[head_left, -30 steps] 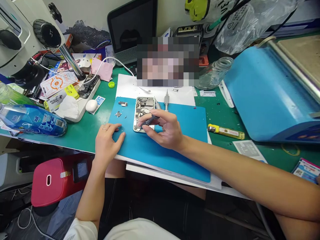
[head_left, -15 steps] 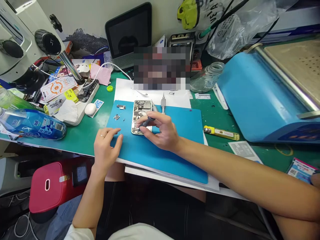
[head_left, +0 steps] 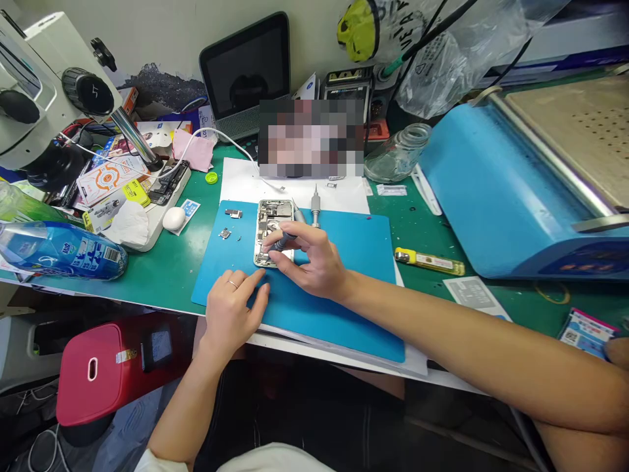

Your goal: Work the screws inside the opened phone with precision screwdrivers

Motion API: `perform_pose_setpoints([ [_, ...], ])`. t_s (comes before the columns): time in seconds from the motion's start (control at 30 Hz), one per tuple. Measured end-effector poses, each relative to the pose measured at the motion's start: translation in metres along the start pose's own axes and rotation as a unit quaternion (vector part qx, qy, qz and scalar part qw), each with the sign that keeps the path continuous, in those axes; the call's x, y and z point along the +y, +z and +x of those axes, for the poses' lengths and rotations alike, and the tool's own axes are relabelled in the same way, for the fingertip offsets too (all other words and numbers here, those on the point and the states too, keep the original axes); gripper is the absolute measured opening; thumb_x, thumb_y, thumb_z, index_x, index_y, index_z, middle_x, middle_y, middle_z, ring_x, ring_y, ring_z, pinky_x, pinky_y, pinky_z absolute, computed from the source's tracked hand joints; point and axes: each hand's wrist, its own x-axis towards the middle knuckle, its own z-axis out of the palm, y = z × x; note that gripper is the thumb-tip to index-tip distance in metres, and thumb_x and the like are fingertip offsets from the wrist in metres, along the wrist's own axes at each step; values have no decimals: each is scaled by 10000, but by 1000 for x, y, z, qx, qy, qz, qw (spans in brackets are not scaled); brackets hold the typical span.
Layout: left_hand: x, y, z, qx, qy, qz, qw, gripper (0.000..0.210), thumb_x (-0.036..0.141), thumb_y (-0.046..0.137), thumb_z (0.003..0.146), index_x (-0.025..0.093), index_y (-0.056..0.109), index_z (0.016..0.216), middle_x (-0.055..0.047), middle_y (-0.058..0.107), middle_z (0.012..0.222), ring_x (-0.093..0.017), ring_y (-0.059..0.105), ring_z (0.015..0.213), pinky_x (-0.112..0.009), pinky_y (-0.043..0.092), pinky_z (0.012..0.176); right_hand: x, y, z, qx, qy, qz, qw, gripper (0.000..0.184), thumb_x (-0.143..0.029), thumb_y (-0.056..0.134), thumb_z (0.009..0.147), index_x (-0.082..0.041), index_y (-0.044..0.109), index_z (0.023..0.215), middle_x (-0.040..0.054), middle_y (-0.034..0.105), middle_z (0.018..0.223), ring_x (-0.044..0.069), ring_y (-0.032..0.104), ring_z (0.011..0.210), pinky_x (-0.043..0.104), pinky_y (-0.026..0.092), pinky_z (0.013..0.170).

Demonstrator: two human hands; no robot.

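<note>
Left hand shifts in to the phone's near edge

Since the earlier frame the left hand [head_left: 236,311] has slid rightward across the mat [head_left: 363,262], and its pointing finger now ends right by the near edge of the opened phone [head_left: 268,219]; whether it touches cannot be told. Thumb and pointing finger stand apart, the other fingers loosely bent, and nothing shows in the grip. With that move, the near left corner of the blue mat, covered before, has come into sight.

The right hand [head_left: 314,259] keeps its place over the phone's near right part, thumb and fingers closed around a dark grey screwdriver [head_left: 282,242] held at a slant; the tool's tip is too small to make out. The phone lies flat on the mat, its inner parts facing up, between and just beyond the two hands, and has not shifted on the mat.

Just past the right hand lies a second screwdriver [head_left: 315,208], tip pointing away, with another grey tool [head_left: 297,211] beside it, partly hidden. Left of the phone sit two small metal parts, one [head_left: 234,214] farther off and one [head_left: 225,234] nearer. White paper [head_left: 240,177] reaches out beyond the mat. To the right rests a yellow cutter [head_left: 430,261], near a large blue machine [head_left: 486,203]; a blue bottle [head_left: 63,250] lies far left.
</note>
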Motion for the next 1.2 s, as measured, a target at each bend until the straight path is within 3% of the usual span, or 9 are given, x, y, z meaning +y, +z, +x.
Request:
perform_pose_setpoints([
  [0.23, 3, 1, 2, -32, 1, 55, 998, 349, 353, 507, 1088, 159, 698, 1307, -59, 666, 837, -210, 576, 760, -359, 461, 701, -1, -1, 1, -5, 0, -24, 1000, 604, -110, 630, 986, -314, 401, 1506, 53, 735, 1103, 141, 744, 916, 275, 700, 719],
  [1.2, 2, -1, 2, -47, 3, 57, 997, 389, 382, 503, 1087, 158, 684, 1348, -62, 650, 850, -228, 579, 788, -371, 455, 693, 1, 1, 0, 6, 0, -23, 1000, 584, -117, 639, 980, -309, 430, 1490, 43, 747, 1080, 142, 754, 894, 267, 692, 711],
])
